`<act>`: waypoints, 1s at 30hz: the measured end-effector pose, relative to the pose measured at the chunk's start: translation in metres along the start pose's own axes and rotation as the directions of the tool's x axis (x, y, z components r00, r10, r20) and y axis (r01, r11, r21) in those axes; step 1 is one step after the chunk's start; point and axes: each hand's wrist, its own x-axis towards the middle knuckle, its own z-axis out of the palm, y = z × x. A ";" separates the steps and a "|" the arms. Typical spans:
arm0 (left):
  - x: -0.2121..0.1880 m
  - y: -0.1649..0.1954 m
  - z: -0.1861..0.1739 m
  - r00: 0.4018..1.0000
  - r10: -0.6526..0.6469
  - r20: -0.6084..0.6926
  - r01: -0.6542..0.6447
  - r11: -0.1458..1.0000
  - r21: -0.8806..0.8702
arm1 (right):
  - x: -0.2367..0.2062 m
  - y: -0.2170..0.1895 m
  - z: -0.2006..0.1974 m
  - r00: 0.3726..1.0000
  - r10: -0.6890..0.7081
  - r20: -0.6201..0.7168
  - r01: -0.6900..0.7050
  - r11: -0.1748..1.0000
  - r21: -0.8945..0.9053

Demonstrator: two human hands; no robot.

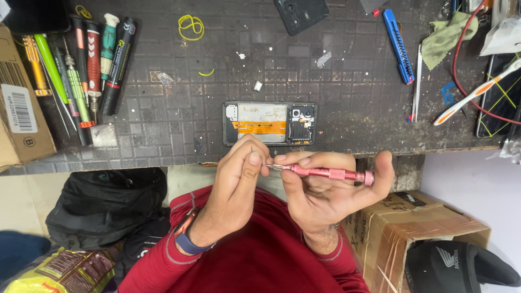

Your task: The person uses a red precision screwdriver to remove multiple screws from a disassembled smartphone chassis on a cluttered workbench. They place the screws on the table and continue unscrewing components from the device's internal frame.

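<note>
A pink screwdriver [325,173] was held level above the lap, gripped along its shaft by the right hand [325,195], fingers curled round it and its cap braced against the little finger; its tip was pinched between thumb and forefinger of the left hand [239,179], fingers closed narrowly, whether on a bit or screw could not be told. Beyond, on the tabletop [163,108], the phone [269,123] lay with its back already removed, its inner plates apparently not yet taken off.
</note>
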 end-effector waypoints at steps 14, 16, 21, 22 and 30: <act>-0.001 0.001 0.001 1.000 -0.014 -0.028 0.017 0.996 0.083 | 0.000 0.002 0.001 0.993 -0.092 0.076 0.098 0.992 -0.075; -0.001 0.002 0.001 0.999 -0.005 -0.035 0.009 0.994 0.108 | 0.001 0.001 0.001 0.988 -0.123 0.096 0.135 0.982 -0.133; -0.001 0.003 0.002 0.999 -0.004 -0.039 0.009 0.993 0.120 | 0.003 0.001 0.000 0.980 -0.149 0.135 0.172 0.970 -0.174; -0.001 0.003 0.002 0.999 -0.006 -0.039 0.011 0.992 0.128 | 0.003 0.001 -0.001 0.981 -0.141 0.133 0.163 0.973 -0.166; 0.000 0.003 -0.002 0.999 0.030 -0.030 -0.025 0.987 0.158 | 0.008 0.001 0.001 0.972 -0.137 0.189 0.171 0.970 -0.175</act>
